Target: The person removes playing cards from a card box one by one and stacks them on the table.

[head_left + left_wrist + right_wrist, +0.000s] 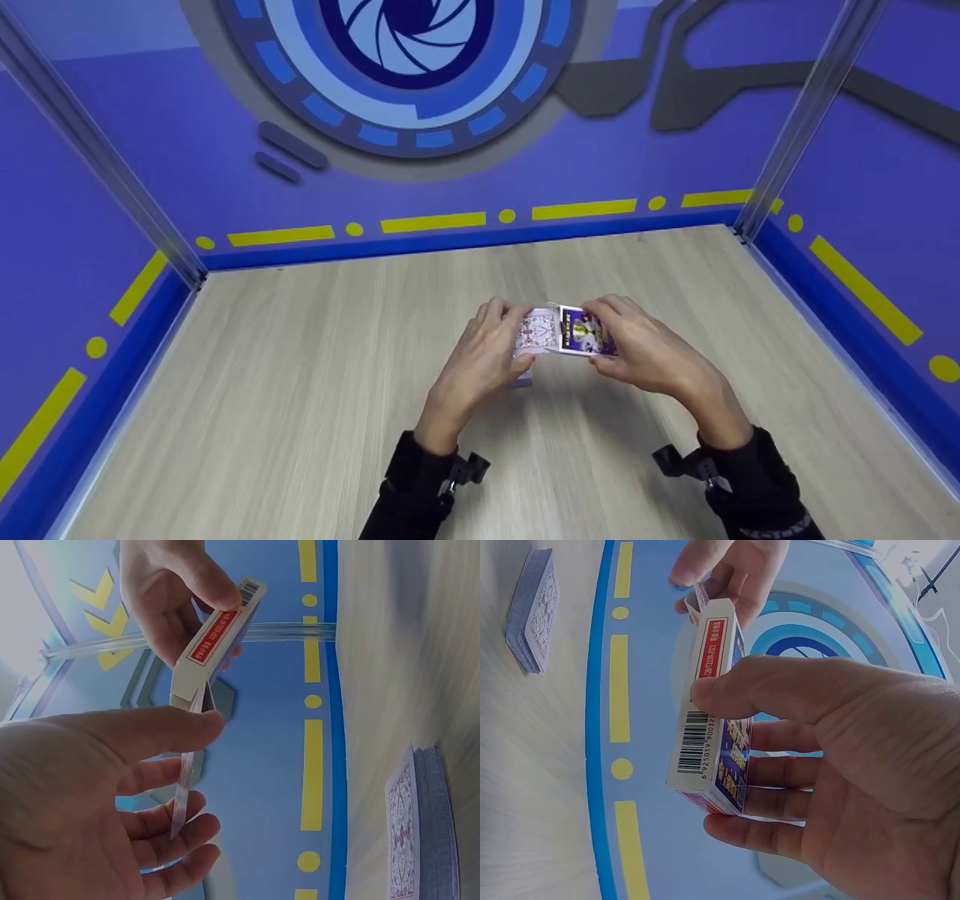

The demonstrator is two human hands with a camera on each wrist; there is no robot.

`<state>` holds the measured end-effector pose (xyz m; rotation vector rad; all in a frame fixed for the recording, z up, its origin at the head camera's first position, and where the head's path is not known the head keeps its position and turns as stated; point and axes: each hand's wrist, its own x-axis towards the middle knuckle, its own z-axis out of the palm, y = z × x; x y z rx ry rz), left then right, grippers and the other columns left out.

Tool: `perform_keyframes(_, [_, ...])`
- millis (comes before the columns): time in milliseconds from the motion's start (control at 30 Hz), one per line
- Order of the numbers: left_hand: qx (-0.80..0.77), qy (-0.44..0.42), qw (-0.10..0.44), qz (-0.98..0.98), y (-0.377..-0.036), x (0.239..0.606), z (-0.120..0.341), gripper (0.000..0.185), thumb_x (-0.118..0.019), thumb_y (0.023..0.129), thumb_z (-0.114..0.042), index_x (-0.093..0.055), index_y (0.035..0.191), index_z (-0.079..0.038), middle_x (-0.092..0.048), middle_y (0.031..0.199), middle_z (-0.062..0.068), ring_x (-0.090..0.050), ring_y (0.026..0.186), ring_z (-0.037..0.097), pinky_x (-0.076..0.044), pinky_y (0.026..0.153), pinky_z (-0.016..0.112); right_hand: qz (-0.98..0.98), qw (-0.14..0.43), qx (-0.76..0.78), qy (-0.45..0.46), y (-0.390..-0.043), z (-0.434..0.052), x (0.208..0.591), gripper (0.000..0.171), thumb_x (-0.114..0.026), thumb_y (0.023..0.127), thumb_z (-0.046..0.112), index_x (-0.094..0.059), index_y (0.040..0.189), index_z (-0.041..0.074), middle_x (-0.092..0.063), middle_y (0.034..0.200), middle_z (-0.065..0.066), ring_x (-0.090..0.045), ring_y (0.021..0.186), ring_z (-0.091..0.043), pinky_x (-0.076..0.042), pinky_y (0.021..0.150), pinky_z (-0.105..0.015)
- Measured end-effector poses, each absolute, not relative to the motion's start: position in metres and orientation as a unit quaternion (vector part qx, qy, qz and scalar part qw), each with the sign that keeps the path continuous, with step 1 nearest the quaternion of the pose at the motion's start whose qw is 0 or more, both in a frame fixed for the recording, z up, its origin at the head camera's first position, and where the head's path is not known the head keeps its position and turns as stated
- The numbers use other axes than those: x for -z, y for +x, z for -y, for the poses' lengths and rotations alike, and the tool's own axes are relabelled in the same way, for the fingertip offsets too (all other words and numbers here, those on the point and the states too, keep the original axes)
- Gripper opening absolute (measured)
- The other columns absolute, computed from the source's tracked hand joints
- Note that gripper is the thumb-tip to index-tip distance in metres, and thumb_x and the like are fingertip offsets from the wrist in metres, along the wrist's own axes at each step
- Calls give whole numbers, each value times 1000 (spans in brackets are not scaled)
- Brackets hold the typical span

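My right hand [649, 349] grips a purple and white playing-card box [587, 332] between thumb and fingers. In the right wrist view its barcode side [694, 742] faces the camera. The box's mouth points toward my left hand [476, 349], which pinches a thin playing card [537, 330] with a patterned back. Edge-on in the left wrist view, the card [182, 791] meets the box's mouth; whether it is one card or a few I cannot tell. On the table beneath my left hand lies a stack of playing cards [436, 832], patterned back up.
Light wood-grain tabletop [315, 390] lies under both hands. Blue printed panels [480, 180] wall it at the back and both sides, with metal posts [795, 127] at the back corners.
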<state>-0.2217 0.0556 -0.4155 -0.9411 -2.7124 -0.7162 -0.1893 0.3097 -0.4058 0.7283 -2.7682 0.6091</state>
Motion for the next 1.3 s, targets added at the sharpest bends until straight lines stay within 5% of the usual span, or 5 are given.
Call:
perform_keyframes(733, [332,-264,96,901,-237,403,-23,69,-84,87,-25,-54,145,0,-52,130,12,-49,111,23,-49,91,35,943,109,-220,223,-188,-323,400,61,-80,84,10,-55,138,-3,-59,128,-15,-56,104,-24,-52,83,-41])
perform_keyframes(1300, [281,-214,26,935,-252,429,-22,62,-79,85,-3,-57,143,0,-52,133,17,-49,125,30,-42,109,43,943,101,-227,223,-187,-323,399,62,-79,86,10,-53,141,-1,-58,129,-14,-56,103,-23,-51,83,-41])
